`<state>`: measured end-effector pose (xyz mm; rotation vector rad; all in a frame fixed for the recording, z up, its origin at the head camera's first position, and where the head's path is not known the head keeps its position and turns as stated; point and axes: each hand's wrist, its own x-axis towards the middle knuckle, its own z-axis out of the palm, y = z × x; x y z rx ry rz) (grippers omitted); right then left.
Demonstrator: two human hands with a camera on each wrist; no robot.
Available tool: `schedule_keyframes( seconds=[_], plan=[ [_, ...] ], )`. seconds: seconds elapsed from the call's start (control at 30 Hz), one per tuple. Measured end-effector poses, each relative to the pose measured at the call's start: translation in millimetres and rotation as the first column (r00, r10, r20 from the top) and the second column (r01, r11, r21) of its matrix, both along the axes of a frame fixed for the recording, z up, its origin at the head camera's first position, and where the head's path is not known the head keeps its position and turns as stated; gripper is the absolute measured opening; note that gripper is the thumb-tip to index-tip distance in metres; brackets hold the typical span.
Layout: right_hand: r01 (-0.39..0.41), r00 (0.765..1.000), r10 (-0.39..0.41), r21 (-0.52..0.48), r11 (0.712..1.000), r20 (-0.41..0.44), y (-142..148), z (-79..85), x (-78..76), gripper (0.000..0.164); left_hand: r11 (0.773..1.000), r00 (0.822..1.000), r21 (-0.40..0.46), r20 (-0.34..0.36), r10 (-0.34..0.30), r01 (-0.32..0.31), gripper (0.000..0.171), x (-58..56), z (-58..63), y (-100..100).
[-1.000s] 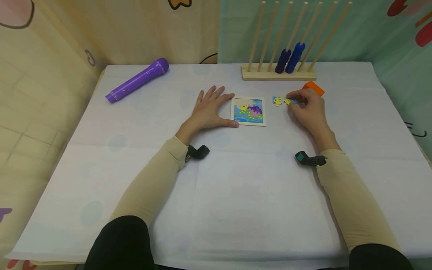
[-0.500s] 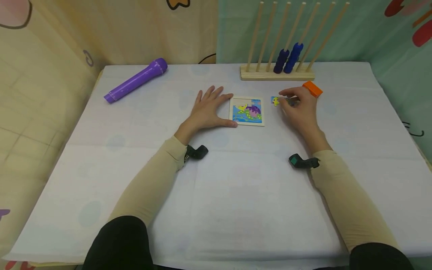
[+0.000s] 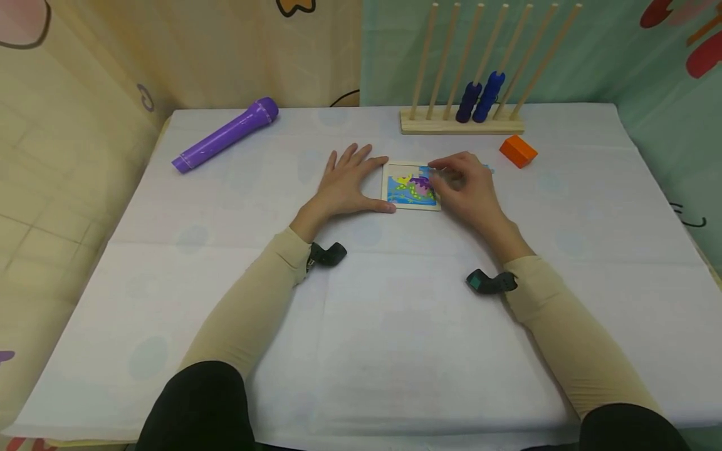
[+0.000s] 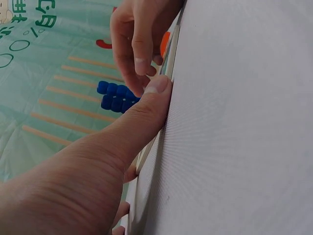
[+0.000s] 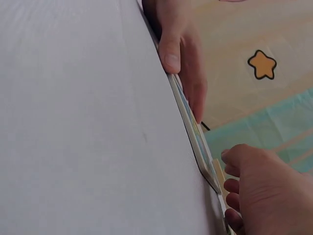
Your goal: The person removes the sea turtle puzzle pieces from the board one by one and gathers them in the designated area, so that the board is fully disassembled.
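Note:
My left hand (image 3: pixel 348 185) has its fingers spread, index finger and thumb at the left corners of a small square puzzle (image 3: pixel 414 195) in a pale wooden frame. The puzzle shows a yellow and purple dinosaur on blue, with a bare patch at its upper left. In the left wrist view the thumb (image 4: pixel 155 89) rests along the frame's edge. My right hand (image 3: pixel 465 188) is bent over the puzzle's upper right corner, thumb and index tips close over it. I cannot tell whether a piece is between them. Behind that hand shows the edge of a blue puzzle piece (image 3: pixel 489 168).
An orange block (image 3: pixel 518 151) lies right of the puzzle. At the back stands a wooden peg rack (image 3: pixel 462 127) with blue beads (image 3: pixel 488 97) on two pegs. A purple toy microphone (image 3: pixel 225 135) lies at the back left of the white-covered table (image 3: pixel 361 351).
My right hand has moved left from the loose pieces to the puzzle's right side, now covering most of those pieces. The left hand has stayed at the frame.

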<state>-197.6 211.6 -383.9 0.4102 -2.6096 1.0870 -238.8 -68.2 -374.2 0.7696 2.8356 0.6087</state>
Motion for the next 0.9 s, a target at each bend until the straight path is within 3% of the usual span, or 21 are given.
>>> schedule_keyframes(
  seconds=[0.13,0.3,0.6,0.9],
  plan=[
    [-0.048,0.998,0.047,0.016,0.999,0.031,-7,-0.2,0.0,0.030,1.000,1.000,0.001,-0.004,-0.005,0.005,0.107,0.1,-0.4,1],
    [-0.103,0.995,0.103,0.054,0.993,-0.006,-11,-1.3,-1.7,0.028,1.000,1.000,0.003,-0.008,-0.002,0.002,0.107,0.5,0.3,2],
    [-0.119,0.990,0.134,0.226,0.967,-0.048,-12,-0.1,-5.5,0.029,1.000,1.000,0.008,0.001,0.008,-0.008,0.106,0.5,0.4,2],
    [-0.113,0.991,0.129,0.279,0.954,-0.040,-15,1.6,-11.6,0.026,1.000,1.000,0.031,-0.002,0.008,-0.008,0.105,0.4,-0.5,0]
  ],
)
